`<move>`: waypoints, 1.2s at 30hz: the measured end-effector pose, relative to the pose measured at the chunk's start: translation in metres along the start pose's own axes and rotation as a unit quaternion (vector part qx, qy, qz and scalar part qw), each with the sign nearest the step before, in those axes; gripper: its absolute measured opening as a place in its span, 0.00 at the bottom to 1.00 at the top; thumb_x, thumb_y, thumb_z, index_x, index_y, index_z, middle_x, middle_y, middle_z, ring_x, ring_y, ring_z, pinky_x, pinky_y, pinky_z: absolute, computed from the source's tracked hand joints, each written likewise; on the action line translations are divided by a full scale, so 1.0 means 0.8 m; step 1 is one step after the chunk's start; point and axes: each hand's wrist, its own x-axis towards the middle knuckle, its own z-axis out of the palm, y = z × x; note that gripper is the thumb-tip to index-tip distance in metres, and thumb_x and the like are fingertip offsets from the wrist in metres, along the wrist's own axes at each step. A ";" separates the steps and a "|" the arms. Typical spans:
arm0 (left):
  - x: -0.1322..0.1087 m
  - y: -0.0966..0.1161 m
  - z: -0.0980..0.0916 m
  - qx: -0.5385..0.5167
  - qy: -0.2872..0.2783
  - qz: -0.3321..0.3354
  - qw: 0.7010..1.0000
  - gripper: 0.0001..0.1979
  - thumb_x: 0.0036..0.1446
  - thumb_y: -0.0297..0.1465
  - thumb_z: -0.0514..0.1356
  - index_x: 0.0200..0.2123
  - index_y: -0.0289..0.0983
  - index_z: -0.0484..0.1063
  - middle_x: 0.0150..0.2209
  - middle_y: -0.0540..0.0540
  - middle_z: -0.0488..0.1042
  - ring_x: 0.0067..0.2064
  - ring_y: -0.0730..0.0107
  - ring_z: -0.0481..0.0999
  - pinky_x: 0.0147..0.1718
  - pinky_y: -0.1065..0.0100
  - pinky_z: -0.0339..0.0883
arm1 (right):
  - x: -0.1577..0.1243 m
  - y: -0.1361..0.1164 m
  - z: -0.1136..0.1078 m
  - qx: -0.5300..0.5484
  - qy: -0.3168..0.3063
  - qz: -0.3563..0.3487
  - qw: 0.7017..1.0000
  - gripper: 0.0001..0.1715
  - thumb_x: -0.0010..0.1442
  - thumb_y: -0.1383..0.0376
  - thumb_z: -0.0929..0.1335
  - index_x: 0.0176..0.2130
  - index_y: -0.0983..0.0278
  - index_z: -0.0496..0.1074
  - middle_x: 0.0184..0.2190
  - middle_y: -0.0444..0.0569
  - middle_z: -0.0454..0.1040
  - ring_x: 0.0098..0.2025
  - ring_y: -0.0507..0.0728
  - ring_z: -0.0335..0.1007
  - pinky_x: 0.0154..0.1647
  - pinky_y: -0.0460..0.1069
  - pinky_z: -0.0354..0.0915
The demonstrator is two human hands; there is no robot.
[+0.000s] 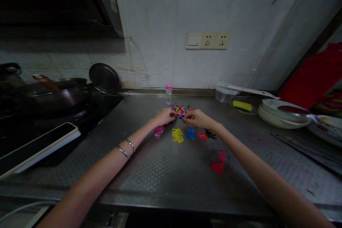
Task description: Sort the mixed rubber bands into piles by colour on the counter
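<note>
A mixed pile of small coloured rubber bands [180, 111] lies on the metal countertop [160, 181]. At the pile's left edge my left hand [166, 116] has its fingers curled in a pinch. My right hand [196, 117] pinches at the right edge, thumb and forefinger close together. What sits between the fingertips of either hand is too small to make out. Nearer me, sorted heaps form a row: pink bands [159, 131] partly beside my left wrist, yellow bands [177, 135], blue bands [190, 133], red bands [202, 135] and black bands [211, 134] by my right forearm.
Behind the pile stands a clear container with a pink top [169, 92]. A clear bag with red print [219, 162] lies near my right forearm. Right: a yellow sponge [242, 105], plastic ladle [227, 94] and bowls [280, 117]. Left: a pan [58, 94] on the stove and a white-edged device [40, 149].
</note>
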 end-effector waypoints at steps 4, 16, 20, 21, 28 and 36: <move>0.007 -0.001 0.001 -0.008 -0.015 0.006 1.000 0.12 0.51 0.32 0.55 0.35 0.37 0.76 0.31 0.48 0.76 0.30 0.72 0.70 0.29 0.74 0.58 | -0.005 0.019 -0.006 0.001 0.015 0.013 1.000 0.13 0.53 0.65 0.63 0.32 0.66 0.76 0.30 0.47 0.76 0.30 0.53 0.69 0.34 0.45 0.61; 0.032 0.000 0.007 -0.021 -0.025 -0.035 0.999 0.11 0.50 0.35 0.56 0.29 0.35 0.76 0.25 0.49 0.74 0.25 0.75 0.67 0.25 0.75 0.55 | -0.030 0.028 -0.022 -0.006 0.018 0.043 0.999 0.13 0.54 0.63 0.63 0.33 0.66 0.76 0.29 0.46 0.77 0.30 0.52 0.69 0.35 0.45 0.62; 0.036 -0.002 0.010 -0.025 -0.030 -0.035 0.999 0.08 0.46 0.28 0.57 0.29 0.34 0.76 0.25 0.49 0.74 0.25 0.75 0.67 0.27 0.74 0.56 | -0.036 0.033 -0.021 -0.016 0.019 0.045 0.999 0.13 0.54 0.64 0.63 0.33 0.65 0.76 0.30 0.47 0.77 0.31 0.53 0.70 0.36 0.45 0.62; 0.036 -0.003 0.010 -0.038 -0.028 -0.033 0.998 0.09 0.46 0.28 0.57 0.29 0.34 0.77 0.26 0.49 0.74 0.26 0.75 0.67 0.27 0.74 0.57 | -0.038 0.034 -0.022 -0.018 0.019 0.044 0.999 0.13 0.54 0.64 0.63 0.33 0.65 0.76 0.30 0.46 0.77 0.31 0.53 0.70 0.36 0.45 0.62; 0.037 -0.006 -0.007 -0.148 0.029 -0.046 0.988 0.11 0.46 0.32 0.59 0.30 0.31 0.78 0.25 0.47 0.75 0.26 0.74 0.67 0.28 0.73 0.59 | -0.049 0.042 -0.031 -0.036 0.033 0.058 0.997 0.13 0.53 0.65 0.63 0.34 0.66 0.76 0.31 0.47 0.77 0.31 0.53 0.70 0.36 0.45 0.63; 0.053 0.030 -0.004 -0.219 0.029 -0.039 0.974 0.13 0.45 0.33 0.59 0.32 0.30 0.77 0.28 0.44 0.76 0.26 0.74 0.68 0.27 0.73 0.60 | -0.063 0.052 -0.048 -0.055 0.085 0.075 0.992 0.14 0.54 0.63 0.63 0.33 0.65 0.76 0.29 0.48 0.77 0.31 0.53 0.70 0.34 0.46 0.63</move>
